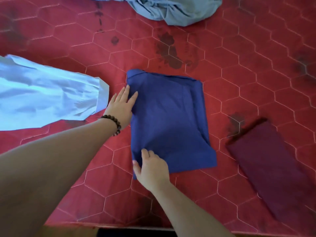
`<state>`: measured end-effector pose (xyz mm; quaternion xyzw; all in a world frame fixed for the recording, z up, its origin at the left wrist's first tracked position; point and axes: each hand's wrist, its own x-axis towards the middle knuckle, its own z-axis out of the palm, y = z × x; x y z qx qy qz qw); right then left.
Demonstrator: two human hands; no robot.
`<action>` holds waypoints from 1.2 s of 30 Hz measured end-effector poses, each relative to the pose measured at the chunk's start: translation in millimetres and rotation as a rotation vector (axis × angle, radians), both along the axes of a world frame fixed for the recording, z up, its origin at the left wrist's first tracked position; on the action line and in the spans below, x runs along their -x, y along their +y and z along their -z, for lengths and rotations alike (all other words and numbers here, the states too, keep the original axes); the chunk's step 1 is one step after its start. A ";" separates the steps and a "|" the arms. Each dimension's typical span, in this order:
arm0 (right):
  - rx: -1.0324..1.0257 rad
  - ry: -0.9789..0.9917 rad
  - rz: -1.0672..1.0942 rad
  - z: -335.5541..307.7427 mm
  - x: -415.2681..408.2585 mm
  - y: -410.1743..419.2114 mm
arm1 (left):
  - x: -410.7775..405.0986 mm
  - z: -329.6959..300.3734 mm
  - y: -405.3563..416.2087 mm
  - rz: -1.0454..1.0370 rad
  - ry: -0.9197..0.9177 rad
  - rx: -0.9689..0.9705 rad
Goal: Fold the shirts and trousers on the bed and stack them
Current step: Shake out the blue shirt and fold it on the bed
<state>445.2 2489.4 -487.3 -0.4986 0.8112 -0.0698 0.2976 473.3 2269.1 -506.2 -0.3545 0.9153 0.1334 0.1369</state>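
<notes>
Folded blue shirt (168, 120) mid-bed (239, 69), both hands flat on it.
Left hand (122, 104) grip open, fingers straight at its left edge; right hand (153, 166) pressing near corner, fingers possibly slightly curled. Maroon garment (271, 168) folded right.

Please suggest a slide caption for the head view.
Both hands, left and right, press a folded blue garment on the red bed.

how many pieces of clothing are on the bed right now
4. A folded dark blue garment in the middle under both hands, a folded maroon one at right, a pale blue one spread at left, a crumpled grey-blue heap at the top, possibly more than one piece.
</notes>
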 end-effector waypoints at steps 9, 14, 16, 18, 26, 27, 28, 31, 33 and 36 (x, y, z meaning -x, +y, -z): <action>-0.073 0.335 0.347 17.9 156.4 -11.8 | 17.8 4.3 23.3 -0.687 0.519 -0.437; -0.145 0.096 0.419 20.4 179.2 -10.0 | 24.6 12.4 21.7 -0.607 0.533 -0.513; -0.122 0.001 0.427 20.1 166.7 -5.5 | 25.6 12.1 15.5 -0.597 0.534 -0.463; -0.123 -0.041 0.435 19.8 150.6 1.2 | 27.0 10.7 8.3 -0.621 0.538 -0.433; 0.159 -0.101 0.717 21.8 195.9 -38.1 | 59.6 11.5 -32.2 -0.906 0.626 -0.499; 0.176 -0.158 0.768 23.6 206.1 -48.0 | 65.7 13.0 -38.5 -0.946 0.635 -0.534; 0.181 -0.226 0.818 25.3 214.8 -57.0 | 71.5 14.7 -43.2 -0.983 0.643 -0.579; 0.211 -0.374 0.824 30.7 234.6 -75.8 | 85.7 17.0 -51.6 -0.938 0.637 -0.626; 0.288 -0.360 0.738 29.3 244.3 -85.3 | 92.3 14.0 -59.3 -0.861 0.662 -0.539; 0.337 -0.208 0.670 23.9 256.7 -99.8 | 97.8 4.8 -69.5 -0.847 0.746 -0.451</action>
